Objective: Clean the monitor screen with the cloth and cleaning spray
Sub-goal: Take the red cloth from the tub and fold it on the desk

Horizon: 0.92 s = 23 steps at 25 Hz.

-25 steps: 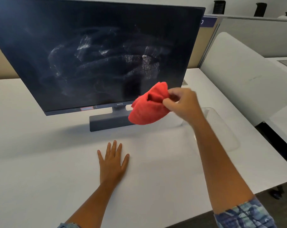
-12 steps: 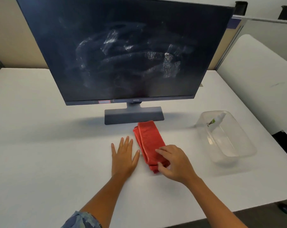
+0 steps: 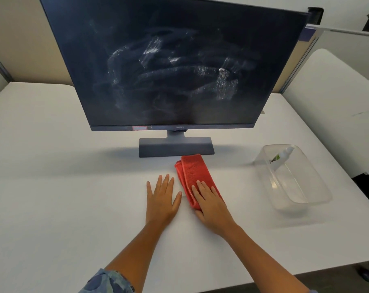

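A dark monitor (image 3: pixel 171 66) stands on the white desk, its screen streaked with whitish smears across the middle and right. A folded red cloth (image 3: pixel 193 171) lies flat on the desk just in front of the monitor's base (image 3: pixel 176 146). My right hand (image 3: pixel 212 203) rests palm down on the near end of the cloth, fingers extended. My left hand (image 3: pixel 161 197) lies flat on the desk beside the cloth, fingers spread, holding nothing. A small white spray bottle (image 3: pixel 282 156) leans inside a clear plastic tub (image 3: pixel 306 199) to the right.
The white desk (image 3: pixel 52 187) runs wide to the left and ends in a front edge at lower right. Beige and white partition panels (image 3: pixel 338 85) rise behind and to the right. Dark chair tops show at the top right.
My right hand carried the red cloth down from in front of the screen, laid it on the desk and flattened on top of it. My left hand stayed flat on the desk.
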Each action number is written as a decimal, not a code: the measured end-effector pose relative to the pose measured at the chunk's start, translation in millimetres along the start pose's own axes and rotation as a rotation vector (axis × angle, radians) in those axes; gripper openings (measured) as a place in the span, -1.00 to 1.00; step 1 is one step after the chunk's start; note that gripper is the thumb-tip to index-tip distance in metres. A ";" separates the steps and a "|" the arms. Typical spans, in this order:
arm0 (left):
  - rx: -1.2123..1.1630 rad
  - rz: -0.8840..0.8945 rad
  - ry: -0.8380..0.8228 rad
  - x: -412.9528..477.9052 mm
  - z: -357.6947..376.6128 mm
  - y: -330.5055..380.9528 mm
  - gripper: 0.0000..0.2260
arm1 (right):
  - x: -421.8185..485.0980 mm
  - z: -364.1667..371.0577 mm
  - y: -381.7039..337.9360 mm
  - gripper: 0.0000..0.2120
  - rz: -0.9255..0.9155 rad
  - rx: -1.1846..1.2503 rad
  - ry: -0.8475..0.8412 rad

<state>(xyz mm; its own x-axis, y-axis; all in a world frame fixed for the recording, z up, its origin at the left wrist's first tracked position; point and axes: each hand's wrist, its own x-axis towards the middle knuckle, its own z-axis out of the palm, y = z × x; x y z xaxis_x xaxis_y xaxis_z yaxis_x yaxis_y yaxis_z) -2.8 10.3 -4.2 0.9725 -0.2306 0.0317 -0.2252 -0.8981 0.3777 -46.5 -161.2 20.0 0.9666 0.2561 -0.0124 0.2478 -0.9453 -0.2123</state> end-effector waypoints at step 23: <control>-0.034 0.017 0.045 1.1 5.1 -1.3 -0.46 | -14.6 -35.0 67.4 -0.72 0.342 0.222 0.453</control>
<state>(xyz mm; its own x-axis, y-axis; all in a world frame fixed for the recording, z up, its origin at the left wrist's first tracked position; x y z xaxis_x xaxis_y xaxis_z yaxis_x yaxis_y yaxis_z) -1.7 9.2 -9.4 0.9703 -0.2282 0.0799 -0.2408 -0.8805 0.4083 -41.6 -235.7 40.1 0.9330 -0.2123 0.2905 -0.0545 -0.8815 -0.4690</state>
